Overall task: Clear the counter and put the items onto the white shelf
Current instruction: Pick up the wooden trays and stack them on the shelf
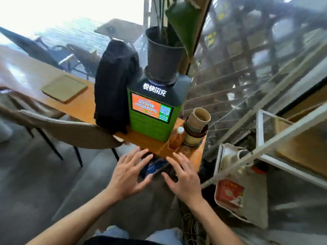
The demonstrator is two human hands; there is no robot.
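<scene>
**Both hands spread at the near counter edge, nothing gripped**

We see the wooden counter [85,106] running from far left to the near right corner. At right stands the white shelf [286,131] — a wire-mesh frame, tilted in this wide view, with a white tray [219,167] on a lower level just right of the counter end. The tray holds pale rounded items and a red-labelled packet; blur hides the details.

On the counter, largest first:
- Green charging kiosk [152,121] with a lit orange screen, near the right end.
- Dark plant pot [163,55] standing on top of the kiosk, big green leaf above it.
- Black garment [115,85] draped upright, touching the kiosk's left side.
- Flat tan board [64,88] further left, well apart from the rest.
- Stack of paper cups [196,128], leaning, just right of the kiosk.
- Bottle of amber liquid [177,138] with a white cap, just left of the cups and nearer us.
- Small clear glass [185,150], beside the bottle, close to the near edge.

A grey chair [70,131] sits to the near left of the counter.

Left hand [129,175] — fingers straight and spread, holding nothing, fingertips at the near counter edge. Right hand [184,177] likewise released and empty, fingers pointing toward the bottle and glass, not touching them. Between the hands, something dark and blue sits below the edge; we cannot tell what it is.
</scene>
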